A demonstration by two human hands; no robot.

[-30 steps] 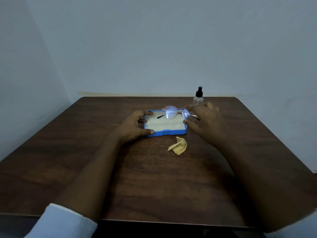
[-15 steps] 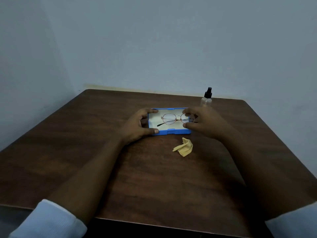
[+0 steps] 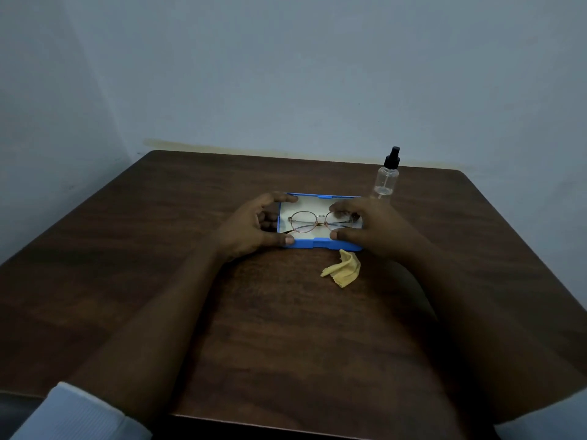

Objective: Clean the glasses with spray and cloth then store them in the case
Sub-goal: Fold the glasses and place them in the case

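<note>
— One second ago the wire-rimmed glasses (image 3: 306, 221) hung above the blue case (image 3: 317, 243); now they lie inside it.
— Hands?
— The left hand (image 3: 251, 228) grips the case's left end; the right hand (image 3: 371, 227) curls over the glasses' right side, grip unclear. Storing looks nearly done.
— Surroundings?
— A dark wooden table (image 3: 286, 344), yellow cloth (image 3: 344, 271), spray bottle (image 3: 387, 182), bare pale wall (image 3: 317, 74).
</note>
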